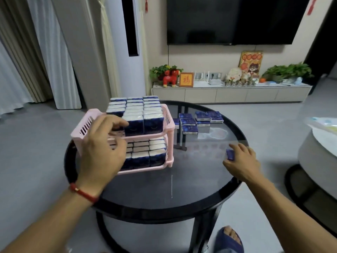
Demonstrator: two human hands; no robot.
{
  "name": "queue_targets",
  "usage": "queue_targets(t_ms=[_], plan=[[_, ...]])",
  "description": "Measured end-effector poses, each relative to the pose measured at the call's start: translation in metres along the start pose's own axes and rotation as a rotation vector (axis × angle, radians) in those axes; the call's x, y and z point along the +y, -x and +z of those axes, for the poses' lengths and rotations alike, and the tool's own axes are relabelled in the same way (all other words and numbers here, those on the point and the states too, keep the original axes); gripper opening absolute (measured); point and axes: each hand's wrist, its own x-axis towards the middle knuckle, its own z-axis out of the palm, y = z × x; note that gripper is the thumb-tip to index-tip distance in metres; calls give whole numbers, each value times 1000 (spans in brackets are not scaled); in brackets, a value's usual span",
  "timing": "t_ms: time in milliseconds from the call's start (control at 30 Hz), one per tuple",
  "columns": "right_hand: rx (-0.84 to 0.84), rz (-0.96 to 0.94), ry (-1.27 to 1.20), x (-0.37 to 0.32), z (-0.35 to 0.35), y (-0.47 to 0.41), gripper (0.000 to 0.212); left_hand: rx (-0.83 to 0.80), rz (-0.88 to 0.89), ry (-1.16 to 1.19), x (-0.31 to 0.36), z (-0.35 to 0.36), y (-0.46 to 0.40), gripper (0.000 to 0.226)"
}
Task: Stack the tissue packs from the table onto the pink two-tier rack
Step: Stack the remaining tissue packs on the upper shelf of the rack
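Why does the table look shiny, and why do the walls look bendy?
In the head view, the round glass table mirrors room light, giving pale glare streaks near the loose tissue packs; the wide-angle lens bows the curtains and edges; the left hand looks slightly blurred, the pink rack sharper.

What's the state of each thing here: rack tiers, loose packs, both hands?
top tier: almost full of upright tissue packs, gap at front left
bottom tier: packed with upright packs
loose packs: lying flat on the table, far side
table: glass top, carries the rack
left hand: fingers at a pack on the top tier's front left
right hand: holds one pack at the table's right edge
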Motion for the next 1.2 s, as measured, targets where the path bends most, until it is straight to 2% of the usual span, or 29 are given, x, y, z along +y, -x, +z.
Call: queue_targets(t_ms=[100, 167, 233, 300, 400, 467, 567, 667, 800, 967, 1200], plan=[[-85, -14, -32, 27, 2, -8, 62, -202, 59, 126, 11, 31, 36, 43], [-92, -19, -56, 33, 3, -10, 62, -351, 26, 199, 10, 50, 55, 48], [-120, -68, -61, 28, -3, -6, 67, -473, -62, 262, 11, 62, 69, 50], [-131, -216, -107, 15, -12, 4, 64, -545, -179, 317, 16, 69, 77, 46], [-120, -447, -270, -18, -29, 31, 62, -607, -388, 462, 23, 74, 77, 31], [-131, -561, -363, -43, -35, 48, 65, -634, -531, 598, 25, 75, 73, 29], [-100, -738, -365, -79, -29, 71, 68, -589, -637, 762, 27, 72, 68, 49], [-53, -858, -409, -111, -18, 87, 72, -428, -633, 776, 29, 59, 63, 36], [-27, -933, -482, -138, -14, 94, 55, -262, -558, 643, 9, 24, 39, 41], [49, -916, -559, -151, -9, 89, 34, -187, -400, 472, -18, -24, 5, 45], [62, -835, -613, -148, 1, 72, 30, -146, -246, 64, -57, -25, -45, 42]])
